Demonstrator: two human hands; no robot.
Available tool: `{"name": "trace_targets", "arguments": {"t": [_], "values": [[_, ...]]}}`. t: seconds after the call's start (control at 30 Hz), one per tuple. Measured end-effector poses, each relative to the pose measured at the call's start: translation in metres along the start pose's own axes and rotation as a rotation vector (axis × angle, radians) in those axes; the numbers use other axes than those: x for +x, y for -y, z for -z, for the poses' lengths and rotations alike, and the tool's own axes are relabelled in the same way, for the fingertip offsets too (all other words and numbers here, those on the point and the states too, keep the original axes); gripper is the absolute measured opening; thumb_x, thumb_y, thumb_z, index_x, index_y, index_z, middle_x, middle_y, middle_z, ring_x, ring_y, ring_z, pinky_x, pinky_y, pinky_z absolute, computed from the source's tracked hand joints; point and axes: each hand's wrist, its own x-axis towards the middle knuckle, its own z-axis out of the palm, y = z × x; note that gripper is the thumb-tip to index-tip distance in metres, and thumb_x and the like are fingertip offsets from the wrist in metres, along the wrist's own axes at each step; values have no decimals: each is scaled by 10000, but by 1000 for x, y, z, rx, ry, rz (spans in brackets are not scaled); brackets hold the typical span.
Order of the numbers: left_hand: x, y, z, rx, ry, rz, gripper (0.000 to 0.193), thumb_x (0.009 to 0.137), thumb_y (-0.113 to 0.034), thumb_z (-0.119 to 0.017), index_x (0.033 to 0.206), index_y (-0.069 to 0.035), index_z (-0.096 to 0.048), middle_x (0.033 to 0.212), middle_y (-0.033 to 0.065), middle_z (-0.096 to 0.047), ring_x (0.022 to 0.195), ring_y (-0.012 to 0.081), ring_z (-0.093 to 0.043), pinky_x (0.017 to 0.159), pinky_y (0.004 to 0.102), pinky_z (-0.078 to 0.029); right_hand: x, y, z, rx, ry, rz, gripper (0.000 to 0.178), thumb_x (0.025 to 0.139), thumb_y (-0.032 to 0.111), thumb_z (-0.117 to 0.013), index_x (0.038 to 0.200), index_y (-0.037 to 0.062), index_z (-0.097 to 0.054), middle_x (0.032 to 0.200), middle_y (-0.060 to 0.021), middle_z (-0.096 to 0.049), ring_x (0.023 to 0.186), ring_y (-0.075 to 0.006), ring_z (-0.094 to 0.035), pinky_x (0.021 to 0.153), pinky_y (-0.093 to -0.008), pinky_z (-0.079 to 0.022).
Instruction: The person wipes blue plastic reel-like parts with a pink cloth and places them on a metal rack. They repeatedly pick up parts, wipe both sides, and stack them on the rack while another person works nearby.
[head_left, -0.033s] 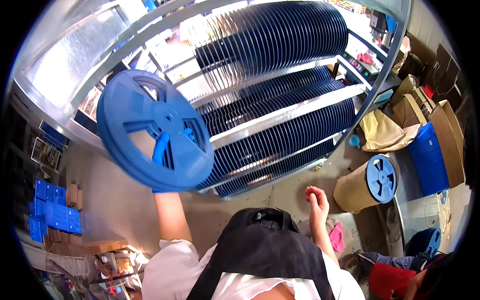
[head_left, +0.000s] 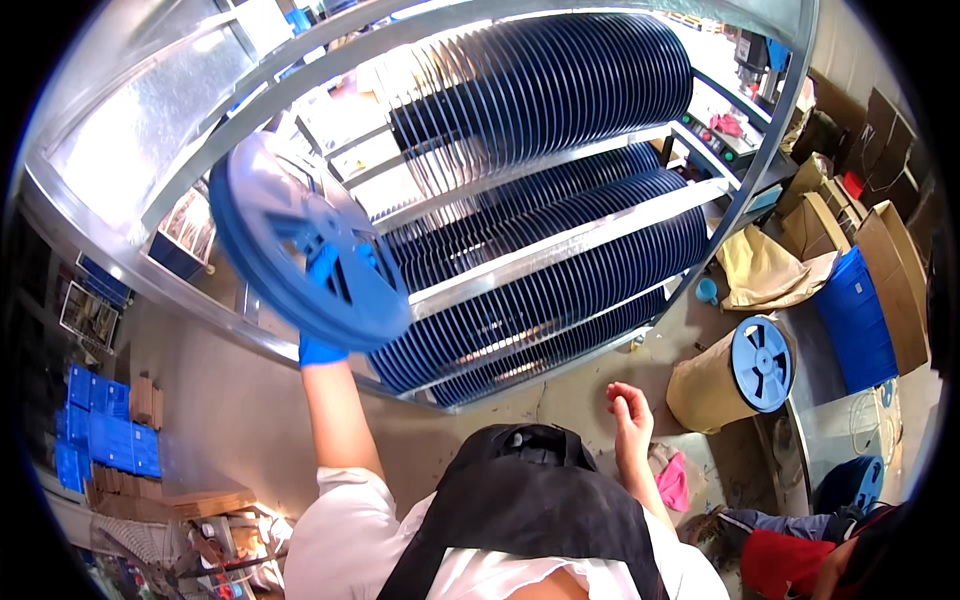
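Observation:
My left hand (head_left: 322, 350), in a blue glove, is shut on a blue plastic reel (head_left: 375, 305) with a spoked face; the fingers reach in through its openings. The reel looks thick, and I cannot tell whether it is one or several together. It is tilted at the left end of a metal rack (head_left: 570, 240), where long rows of dark blue discs (head_left: 560, 90) stand on edge, closely spaced. My bare right hand (head_left: 630, 415) hangs away from the rack, its fingers loosely curled and the thumb apart, with nothing seen in it.
To the right stands a tan drum-like bundle (head_left: 705, 390) topped by a blue reel (head_left: 762, 365). Cardboard boxes (head_left: 895, 290) and a blue bin (head_left: 855, 310) are beyond. A person in red (head_left: 785, 560) is at lower right. Blue crates (head_left: 105, 425) lie at left.
My left hand has turned the reel more edge-on and brought it slightly left, against the rack's left end in the view. My right hand has dropped slightly.

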Motion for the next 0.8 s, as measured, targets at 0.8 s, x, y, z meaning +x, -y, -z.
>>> {"name": "trace_targets", "arguments": {"t": [0.8], "values": [[309,53,127,327,-316,142,599,921,-555,-505,1252,-61,-566,1180,103,-627,1080,213,-579,916,316,-468,11,-11,-41,-50,-305,-131,195,931,69,-561,1116,16,-592,1046,-46,-649,955,-114,-597,812,-256,-482]]}}
